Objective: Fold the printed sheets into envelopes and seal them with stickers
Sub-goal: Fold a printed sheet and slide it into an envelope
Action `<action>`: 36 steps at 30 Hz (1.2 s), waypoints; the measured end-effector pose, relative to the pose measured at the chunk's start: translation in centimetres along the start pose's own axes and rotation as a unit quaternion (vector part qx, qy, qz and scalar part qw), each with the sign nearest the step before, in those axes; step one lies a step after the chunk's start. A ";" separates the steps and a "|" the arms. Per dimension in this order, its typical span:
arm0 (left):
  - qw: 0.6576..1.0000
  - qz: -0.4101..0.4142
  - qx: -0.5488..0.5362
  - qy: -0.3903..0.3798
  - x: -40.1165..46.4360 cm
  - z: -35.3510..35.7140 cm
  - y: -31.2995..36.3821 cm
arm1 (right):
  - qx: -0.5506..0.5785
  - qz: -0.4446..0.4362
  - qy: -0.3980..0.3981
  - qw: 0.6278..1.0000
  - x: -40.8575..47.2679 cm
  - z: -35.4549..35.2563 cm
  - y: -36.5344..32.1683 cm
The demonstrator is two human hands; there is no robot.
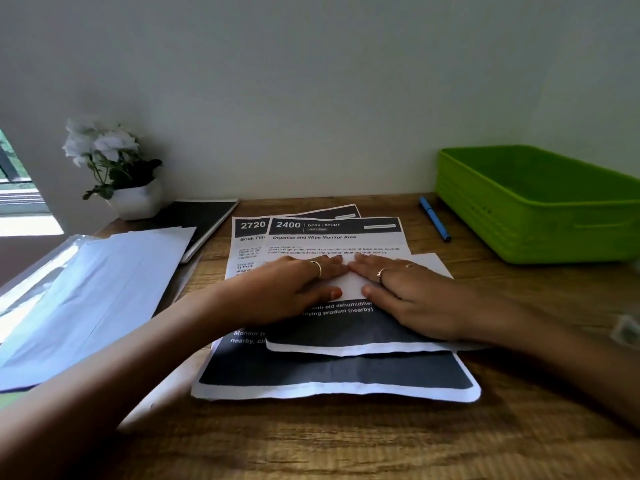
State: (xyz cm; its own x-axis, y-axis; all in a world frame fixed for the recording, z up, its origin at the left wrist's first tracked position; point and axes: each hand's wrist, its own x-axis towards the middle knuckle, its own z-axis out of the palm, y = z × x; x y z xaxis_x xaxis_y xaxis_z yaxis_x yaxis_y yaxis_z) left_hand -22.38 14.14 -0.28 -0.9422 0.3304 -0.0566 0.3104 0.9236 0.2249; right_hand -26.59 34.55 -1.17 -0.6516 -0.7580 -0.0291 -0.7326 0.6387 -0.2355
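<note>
A folded printed sheet, white on top with a black lower band, lies across a stack of printed sheets in the middle of the wooden desk. My left hand and my right hand press flat on the folded sheet, fingertips nearly touching over its white flap. Both hands are spread with palms down and neither grips anything. The stack's top sheet is headed "2400"; one headed "2720" pokes out to its left. I see no stickers that I can make out.
A pile of white envelopes lies at the left. A dark notebook and a white pot of flowers stand at the back left. A blue pen and a green plastic tray sit at the back right, against the wall.
</note>
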 end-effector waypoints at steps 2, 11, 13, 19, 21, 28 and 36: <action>1.000 -0.004 -0.017 -0.009 0.0 0.0 -0.2 | -0.014 0.013 -0.020 1.000 0.2 0.1 0.3; 1.000 -0.019 -0.017 -0.006 0.1 -0.5 -0.3 | -0.055 0.145 -0.072 0.985 -0.4 -1.8 1.6; 1.000 -0.012 -0.005 -0.011 0.0 -0.6 -0.2 | -0.087 0.169 -0.088 0.978 -0.8 -2.8 1.8; 1.000 -0.006 -0.003 -0.018 -0.3 -0.7 -0.1 | -0.135 0.217 -0.095 0.962 -1.2 -3.4 1.8; 1.000 -0.005 -0.009 0.003 -0.2 -0.9 0.1 | -0.123 0.223 -0.079 0.964 -1.1 -3.4 2.0; 0.999 0.008 -0.004 0.037 -0.1 -1.6 0.6 | -0.101 0.201 -0.077 0.971 -0.7 -4.3 3.1; 0.992 -0.033 0.043 0.116 -0.2 -2.4 1.6 | 0.004 0.157 0.103 0.982 -0.9 -4.7 3.3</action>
State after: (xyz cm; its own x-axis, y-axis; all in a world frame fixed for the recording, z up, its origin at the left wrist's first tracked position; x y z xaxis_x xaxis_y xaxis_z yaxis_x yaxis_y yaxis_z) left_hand -21.97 15.05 2.41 -0.9611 0.2249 0.1602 0.2480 0.9582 0.1428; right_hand -29.37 37.92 2.68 -0.8717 -0.4805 0.0956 -0.4881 0.8350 -0.2541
